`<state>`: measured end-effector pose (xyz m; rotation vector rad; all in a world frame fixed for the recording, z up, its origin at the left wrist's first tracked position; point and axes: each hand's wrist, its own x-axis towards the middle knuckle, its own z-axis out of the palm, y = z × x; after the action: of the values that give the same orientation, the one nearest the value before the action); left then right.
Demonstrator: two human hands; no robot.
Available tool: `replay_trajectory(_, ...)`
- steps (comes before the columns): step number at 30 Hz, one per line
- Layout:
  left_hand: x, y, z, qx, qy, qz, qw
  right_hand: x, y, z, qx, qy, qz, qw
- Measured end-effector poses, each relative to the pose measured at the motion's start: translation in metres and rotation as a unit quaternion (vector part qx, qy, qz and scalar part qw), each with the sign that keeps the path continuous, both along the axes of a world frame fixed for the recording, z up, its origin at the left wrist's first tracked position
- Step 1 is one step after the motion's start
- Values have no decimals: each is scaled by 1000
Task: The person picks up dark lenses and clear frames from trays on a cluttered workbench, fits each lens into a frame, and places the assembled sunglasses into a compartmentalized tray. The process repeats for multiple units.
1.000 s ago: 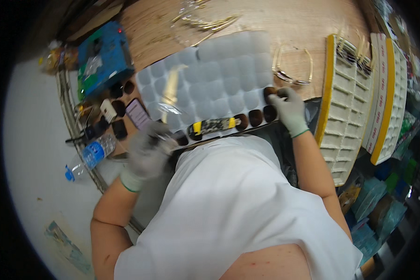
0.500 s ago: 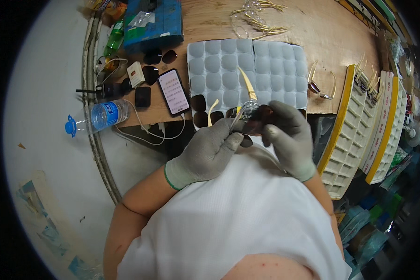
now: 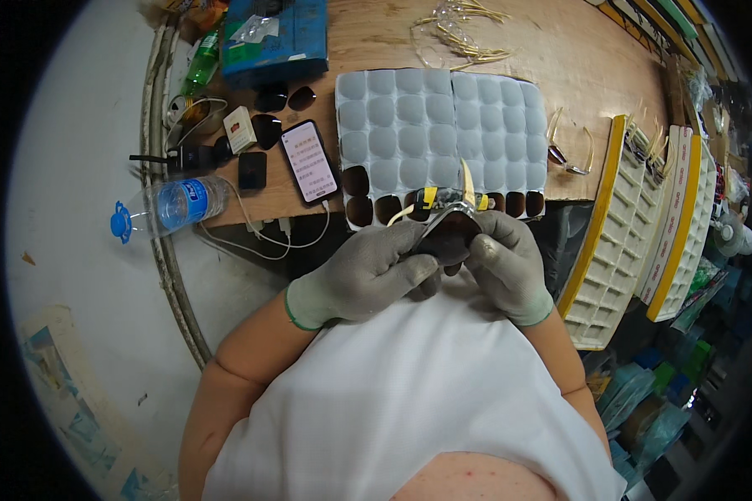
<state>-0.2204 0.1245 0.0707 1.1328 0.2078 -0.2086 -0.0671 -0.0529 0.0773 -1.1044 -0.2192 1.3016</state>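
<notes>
My left hand (image 3: 361,274), in a grey-coated glove with a green-edged cuff, grips a pair of sunglasses (image 3: 449,236) in front of my chest. One dark lens faces up, and a pale yellow temple arm sticks up behind it. On the other side, the gloved fingers and thumb of my right hand (image 3: 511,265) pinch the edge of the same sunglasses. My fingers hide part of the frame. Just beyond lies a grey moulded tray (image 3: 443,125) with rounded pockets; dark lenses (image 3: 358,180) sit along its near and left edge. A yellow-and-black object (image 3: 429,198) shows behind the sunglasses.
Left of the tray are a phone (image 3: 311,163) on a cable, loose dark lenses (image 3: 302,98), a small box (image 3: 240,129), a plastic bottle (image 3: 180,206) and a blue case (image 3: 274,37). Glasses (image 3: 571,156) and yellow-edged racks (image 3: 597,242) stand right; more frames (image 3: 459,33) lie far back.
My right hand has brought a dark lens down to the frame, and both hands now meet on it. The frame has tilted, its temple arm shifting right.
</notes>
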Motion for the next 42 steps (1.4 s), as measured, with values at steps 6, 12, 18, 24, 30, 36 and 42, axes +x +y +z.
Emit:
replay_trajectory(6,19,3,19,71,25,-66,995,26,-17,-1,3,-21,82,996)
replay_trajectory(12,42,-17,61,21,117,-40,992,62,-31,24,43,13,139,989)
replay_trajectory(18,70,-33,68,132,101,-46,985,99,-38,9,35,-34,200,979)
replay_trajectory(24,107,-64,56,43,47,19,998,163,-51,27,58,-57,254,964)
replay_trajectory(30,104,-76,49,167,41,35,985,166,-50,30,7,-98,265,959)
replay_trajectory(36,82,-64,40,298,-8,104,949,103,-39,-8,-23,-78,97,992)
replay_trajectory(42,51,-45,34,239,17,82,967,52,-29,4,-21,-133,60,989)
